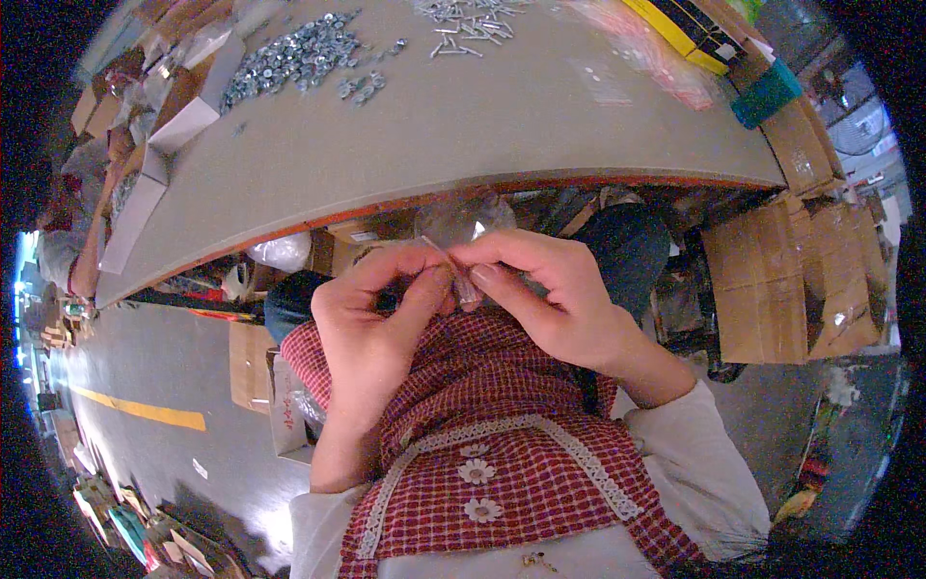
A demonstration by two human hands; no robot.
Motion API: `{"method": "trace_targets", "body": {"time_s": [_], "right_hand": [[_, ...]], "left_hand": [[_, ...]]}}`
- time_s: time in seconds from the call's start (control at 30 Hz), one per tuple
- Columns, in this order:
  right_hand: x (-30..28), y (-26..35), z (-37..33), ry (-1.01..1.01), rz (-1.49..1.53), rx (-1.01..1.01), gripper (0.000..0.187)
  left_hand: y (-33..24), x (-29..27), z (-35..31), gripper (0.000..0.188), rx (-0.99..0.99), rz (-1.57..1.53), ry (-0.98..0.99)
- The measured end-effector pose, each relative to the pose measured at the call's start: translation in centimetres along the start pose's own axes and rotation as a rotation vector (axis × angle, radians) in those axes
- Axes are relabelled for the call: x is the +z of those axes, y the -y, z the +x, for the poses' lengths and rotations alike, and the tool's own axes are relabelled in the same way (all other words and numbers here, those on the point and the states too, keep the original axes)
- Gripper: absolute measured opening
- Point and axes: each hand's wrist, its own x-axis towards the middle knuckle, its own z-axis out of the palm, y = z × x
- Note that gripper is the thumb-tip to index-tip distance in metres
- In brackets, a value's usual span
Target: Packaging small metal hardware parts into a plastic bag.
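Note:
My left hand (376, 309) and my right hand (545, 294) meet in front of my lap, just below the table's near edge. Between their fingertips is a small clear plastic bag (465, 286), pinched from both sides. Its contents, if any, are too small to make out. On the table (463, 125) beyond lie a heap of small round grey metal pieces (294, 60) at the left and a pile of screw-like metal pins (468, 24) near the far middle. Clear flat bags with red edges (656, 58) are spread at the far right.
Open cardboard boxes (183, 116) line the table's left end, with another person's arm (92, 222) beside them. A yellow and black box (680, 34) and a teal object (767, 95) sit at the right. Cardboard boxes (762, 280) stand below the table's right side.

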Motion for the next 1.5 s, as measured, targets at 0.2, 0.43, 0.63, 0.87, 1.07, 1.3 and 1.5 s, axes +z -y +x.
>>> {"method": "trace_targets", "body": {"time_s": [0.2,0.43,0.63,0.87,1.07,1.3,1.5], "right_hand": [[-0.1,0.4,0.2,0.022,0.054,0.011,0.016],[-0.7,1.3,0.9,0.084,0.006,-0.019,0.023],[-0.7,1.0,1.2,0.099,0.038,0.065,0.018],[-1.3,1.0,1.7,0.200,0.351,0.286,0.017],[-1.5,0.7,1.7,0.254,0.520,0.324,0.016],[-1.4,0.4,1.4,0.268,0.596,0.356,0.017],[-1.2,0.2,1.4,0.238,0.554,0.331,0.015]], "left_hand": [[0.0,-0.5,0.0,0.007,-0.032,-0.018,0.039],[0.9,-0.4,-0.2,0.008,0.018,0.047,-0.022],[0.9,-0.3,-0.3,0.007,0.018,0.028,-0.023],[0.4,-0.5,-0.3,0.003,0.010,0.033,0.011],[0.3,-0.5,-0.4,0.001,0.028,0.003,0.041],[-0.5,-0.4,-0.6,0.001,0.038,-0.060,0.066],[0.7,-0.5,-0.3,0.004,0.023,-0.060,0.080]]}}
